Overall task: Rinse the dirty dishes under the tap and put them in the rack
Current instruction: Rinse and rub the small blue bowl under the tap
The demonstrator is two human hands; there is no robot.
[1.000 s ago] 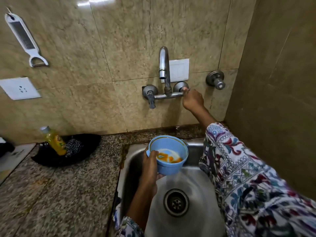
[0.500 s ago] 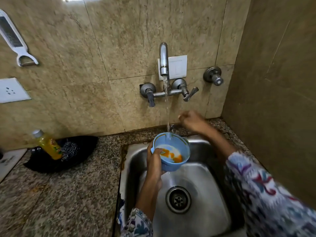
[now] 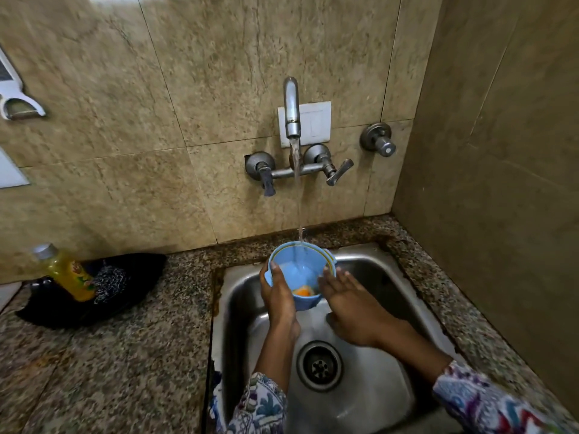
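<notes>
A small blue bowl (image 3: 299, 267) with orange food residue at its bottom is held over the steel sink (image 3: 376, 283). My left hand (image 3: 277, 296) grips its left side, thumb hooked over the rim. My right hand (image 3: 347, 305) touches the bowl's right side with straight fingers. Water runs from the wall tap (image 3: 292, 108) in a thin stream into the far rim of the bowl. No rack is in view.
The tap's two lever handles (image 3: 336, 173) stick out from the tiled wall. A yellow bottle (image 3: 67, 274) leans on a black cloth (image 3: 125, 286) on the granite counter at left. The drain (image 3: 319, 364) lies below my wrists. A side wall stands close on the right.
My right hand left the tap handle, came down and reached the bowl's right side. Water started running. The bowl now sits under the stream.
</notes>
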